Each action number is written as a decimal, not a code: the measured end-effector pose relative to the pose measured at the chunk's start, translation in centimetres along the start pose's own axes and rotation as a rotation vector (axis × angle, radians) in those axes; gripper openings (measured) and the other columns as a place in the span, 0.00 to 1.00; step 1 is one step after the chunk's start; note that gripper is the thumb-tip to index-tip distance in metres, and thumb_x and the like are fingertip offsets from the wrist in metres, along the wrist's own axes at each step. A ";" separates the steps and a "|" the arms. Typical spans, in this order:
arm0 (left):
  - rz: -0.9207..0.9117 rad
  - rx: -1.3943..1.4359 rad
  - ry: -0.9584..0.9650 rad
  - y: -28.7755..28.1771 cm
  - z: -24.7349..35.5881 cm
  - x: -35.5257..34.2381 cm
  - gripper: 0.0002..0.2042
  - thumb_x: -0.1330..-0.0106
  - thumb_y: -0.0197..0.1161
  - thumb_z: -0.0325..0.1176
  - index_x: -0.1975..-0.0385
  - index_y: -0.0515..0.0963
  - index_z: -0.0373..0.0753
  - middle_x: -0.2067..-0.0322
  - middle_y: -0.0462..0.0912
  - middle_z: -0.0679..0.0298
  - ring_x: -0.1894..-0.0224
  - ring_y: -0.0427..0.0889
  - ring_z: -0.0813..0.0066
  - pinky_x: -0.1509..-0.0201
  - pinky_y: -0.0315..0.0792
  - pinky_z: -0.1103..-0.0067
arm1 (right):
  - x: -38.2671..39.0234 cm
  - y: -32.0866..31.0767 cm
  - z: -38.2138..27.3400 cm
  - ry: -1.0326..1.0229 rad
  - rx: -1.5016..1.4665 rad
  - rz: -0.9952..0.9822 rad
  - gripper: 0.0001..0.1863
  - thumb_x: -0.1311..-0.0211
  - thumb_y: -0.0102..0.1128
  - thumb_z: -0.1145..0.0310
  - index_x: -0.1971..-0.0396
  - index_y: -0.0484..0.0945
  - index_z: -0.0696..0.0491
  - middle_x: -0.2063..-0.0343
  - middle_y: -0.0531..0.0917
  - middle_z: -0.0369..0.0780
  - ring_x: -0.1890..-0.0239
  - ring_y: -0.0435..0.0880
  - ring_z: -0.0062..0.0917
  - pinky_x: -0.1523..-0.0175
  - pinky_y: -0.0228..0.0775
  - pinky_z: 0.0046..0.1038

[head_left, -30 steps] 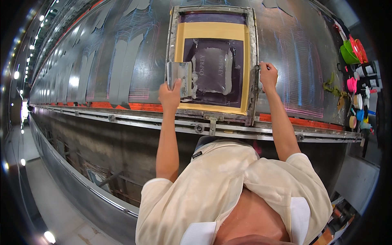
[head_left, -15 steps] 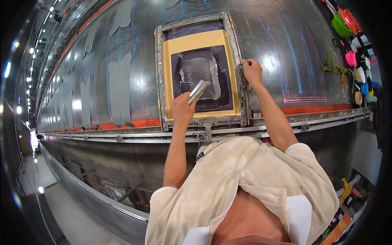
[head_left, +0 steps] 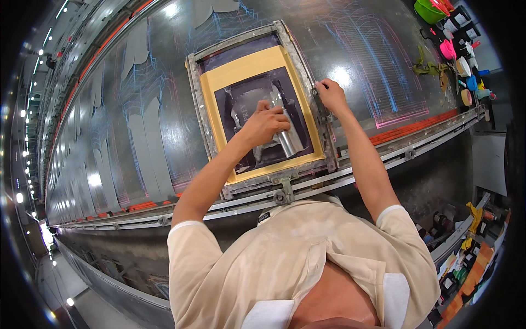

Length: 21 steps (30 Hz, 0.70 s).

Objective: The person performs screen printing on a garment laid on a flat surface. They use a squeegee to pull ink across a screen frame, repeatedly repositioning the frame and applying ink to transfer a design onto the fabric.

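Note:
A screen-printing frame (head_left: 198,104) with yellow tape round its dark mesh (head_left: 223,104) lies on the long table, turned slightly. Over the mesh, my left hand (head_left: 267,124) is closed round a silvery metal squeegee (head_left: 292,145). The squeegee stands slanted within the taped area, and its lower edge is partly hidden. Wet, glossy ink (head_left: 286,101) shows on the mesh around it. At the frame's right side, my right hand (head_left: 333,97) is closed with its fingertips on the frame's edge.
A metal rail (head_left: 378,159) runs along the table's near edge. Grey cut fabric pieces (head_left: 150,148) lie on the table (head_left: 356,82) to the left. Blue and pink lines mark its surface. Tape rolls, bottles and a green bowl (head_left: 428,11) crowd the far right.
My left hand has moved right and up over the mesh with the squeegee, which is now tilted the other way. The view has turned, so the frame looks more slanted. My right hand stays at its edge.

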<state>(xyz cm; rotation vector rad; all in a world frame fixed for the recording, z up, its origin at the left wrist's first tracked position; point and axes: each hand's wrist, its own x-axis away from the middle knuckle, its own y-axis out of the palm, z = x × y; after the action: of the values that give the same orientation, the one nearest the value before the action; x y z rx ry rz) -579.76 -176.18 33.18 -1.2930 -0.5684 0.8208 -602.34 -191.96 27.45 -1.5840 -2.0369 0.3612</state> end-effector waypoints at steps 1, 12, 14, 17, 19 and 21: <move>-0.038 -0.030 -0.037 -0.7 0.2 0.8 0.12 0.47 0.64 0.21 0.67 0.84 0.49 0.60 0.86 0.75 0.48 0.78 0.75 0.39 0.58 0.65 | 0.2 0.0 0.1 -0.058 0.000 0.065 0.19 0.31 0.58 0.54 0.58 0.84 0.55 0.65 0.87 0.48 0.59 0.86 0.46 0.51 0.75 0.41; 0.248 -0.002 -0.511 -3.1 5.3 5.1 0.13 0.52 0.68 0.30 0.64 0.80 0.43 0.65 0.83 0.62 0.58 0.82 0.60 0.55 0.71 0.65 | 0.8 -1.5 -1.3 -0.193 -0.020 0.189 0.18 0.33 0.59 0.54 0.61 0.84 0.55 0.65 0.88 0.48 0.59 0.86 0.45 0.52 0.75 0.41; 0.261 0.019 -0.512 -3.5 4.7 5.5 0.11 0.51 0.69 0.31 0.66 0.81 0.43 0.67 0.83 0.62 0.60 0.83 0.58 0.57 0.73 0.64 | 0.5 -0.9 -1.7 -0.193 0.005 0.188 0.19 0.32 0.59 0.53 0.61 0.84 0.55 0.65 0.88 0.49 0.58 0.86 0.46 0.52 0.75 0.41; 0.197 0.046 -0.540 -1.8 4.7 6.6 0.08 0.50 0.70 0.33 0.69 0.82 0.44 0.69 0.84 0.62 0.64 0.84 0.56 0.60 0.76 0.62 | 0.6 -0.9 -1.8 -0.163 0.083 0.143 0.19 0.32 0.58 0.53 0.60 0.84 0.55 0.64 0.87 0.49 0.57 0.86 0.47 0.51 0.75 0.41; 0.175 0.127 -0.512 -1.7 4.3 6.8 0.07 0.49 0.70 0.34 0.72 0.82 0.44 0.71 0.84 0.61 0.66 0.84 0.55 0.63 0.77 0.62 | 0.1 -1.6 -2.1 -0.129 0.184 0.098 0.19 0.32 0.58 0.53 0.60 0.84 0.55 0.64 0.87 0.49 0.57 0.86 0.47 0.51 0.75 0.41; 0.195 0.164 -0.515 -4.3 2.1 6.3 0.06 0.50 0.70 0.33 0.73 0.82 0.44 0.72 0.84 0.60 0.65 0.84 0.55 0.61 0.77 0.62 | 0.8 -1.6 -2.8 -0.129 0.169 0.092 0.18 0.32 0.59 0.54 0.61 0.84 0.56 0.64 0.87 0.49 0.58 0.85 0.48 0.51 0.75 0.41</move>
<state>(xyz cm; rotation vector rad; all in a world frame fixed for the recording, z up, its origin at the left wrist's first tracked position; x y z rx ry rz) -576.73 -170.22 37.34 -0.9939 -0.7691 1.3523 -602.25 -191.94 30.82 -1.5887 -1.9738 0.6672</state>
